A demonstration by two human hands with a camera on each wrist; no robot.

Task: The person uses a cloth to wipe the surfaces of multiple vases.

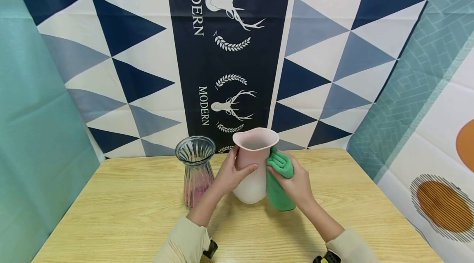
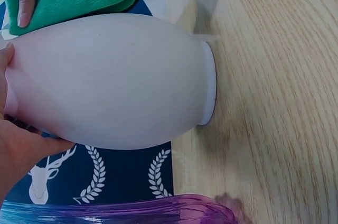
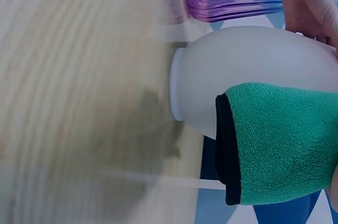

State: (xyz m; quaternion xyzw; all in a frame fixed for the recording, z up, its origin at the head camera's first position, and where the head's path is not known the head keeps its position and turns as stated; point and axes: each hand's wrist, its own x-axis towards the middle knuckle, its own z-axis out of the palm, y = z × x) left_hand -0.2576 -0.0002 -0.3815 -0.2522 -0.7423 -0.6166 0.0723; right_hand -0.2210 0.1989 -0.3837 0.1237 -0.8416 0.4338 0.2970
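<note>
A pale vase (image 1: 251, 185), pink toward its wavy rim and white below, is in the middle of the head view. My left hand (image 1: 228, 175) grips its upper part from the left, thumb across the front. On the other side, my right hand (image 1: 296, 178) holds a folded green cloth (image 1: 280, 197) against the vase. The cloth's dark edging (image 3: 227, 150) shows in the right wrist view, where the cloth covers part of the vase. Whether the vase's foot (image 2: 209, 84) touches the table, I cannot tell.
A ribbed glass vase (image 1: 197, 168), bluish at the rim and pink-purple below, stands upright just left of my left hand. The wooden table (image 1: 129, 205) ends at a patterned wall cloth (image 1: 144, 69) behind. Teal hangings (image 1: 29, 131) border the left side.
</note>
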